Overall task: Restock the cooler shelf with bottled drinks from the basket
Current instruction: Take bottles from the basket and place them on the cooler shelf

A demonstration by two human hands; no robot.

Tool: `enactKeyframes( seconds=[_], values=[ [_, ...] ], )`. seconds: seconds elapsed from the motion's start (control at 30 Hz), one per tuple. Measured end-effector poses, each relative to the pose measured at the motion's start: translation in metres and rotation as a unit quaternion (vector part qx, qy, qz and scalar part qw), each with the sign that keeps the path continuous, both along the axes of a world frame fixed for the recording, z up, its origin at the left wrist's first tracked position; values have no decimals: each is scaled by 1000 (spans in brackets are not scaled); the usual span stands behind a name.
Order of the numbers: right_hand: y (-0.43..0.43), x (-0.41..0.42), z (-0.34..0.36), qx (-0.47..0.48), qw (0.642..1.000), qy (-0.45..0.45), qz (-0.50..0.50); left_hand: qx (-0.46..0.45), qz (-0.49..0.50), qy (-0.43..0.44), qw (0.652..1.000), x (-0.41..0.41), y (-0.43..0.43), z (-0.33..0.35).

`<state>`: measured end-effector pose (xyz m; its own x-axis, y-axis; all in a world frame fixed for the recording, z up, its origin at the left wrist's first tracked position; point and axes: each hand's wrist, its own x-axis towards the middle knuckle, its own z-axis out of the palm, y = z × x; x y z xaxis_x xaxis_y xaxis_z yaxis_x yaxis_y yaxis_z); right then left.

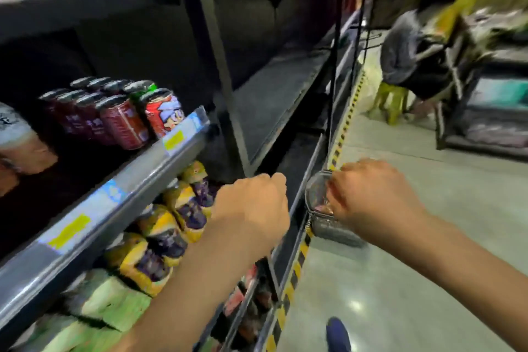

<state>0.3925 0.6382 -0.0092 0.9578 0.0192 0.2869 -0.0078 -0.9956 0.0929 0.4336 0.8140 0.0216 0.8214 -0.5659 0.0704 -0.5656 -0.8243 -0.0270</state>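
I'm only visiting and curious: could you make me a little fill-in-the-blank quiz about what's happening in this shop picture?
1. The grey basket stands on the ___.
2. The right hand reaches into the basket, while the left hand is curled into a ___.
3. The red cans sit one level ___ the yellow-and-purple bottles.

Missing words: floor; fist; above.

The right hand (pixel 371 203) covers most of the basket (pixel 317 226) at 5 o'clock, and what the basket holds is a blur. The fingers of the left hand (pixel 251 208) curl out of sight, so any hold cannot be told. A cup (pixel 17 146) at 9 o'clock and a shoe (pixel 338 334) near 5 o'clock are cut by the edges. The person (pixel 405 46) at 2 o'clock is smeared.
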Motion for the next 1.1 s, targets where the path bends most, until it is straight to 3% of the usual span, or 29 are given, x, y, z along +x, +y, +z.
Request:
enactKeyframes(
  seconds=[0.17, 0.3, 0.6, 0.8, 1.1],
  values=[
    [-63, -7, -34, 22, 994, 47, -95, -4, -76, -28, 997, 31, -68, -49],
    [-114, 15, -68, 39, 979, 125, -153, 17, -101, 20, 995, 72, -127, -86],
    [-270, 156, -141, 104, 952, 201, -207, 91, -92, 119, 984, 219, -299, -185],
    [-368, 253, -199, 153, 934, 251, -202, 112, -33, 246, 962, 316, -406, -257],
    [-448, 351, -351, 193, 883, 365, -224, 113, -34, 323, 939, 414, -483, -428]
  ],
)
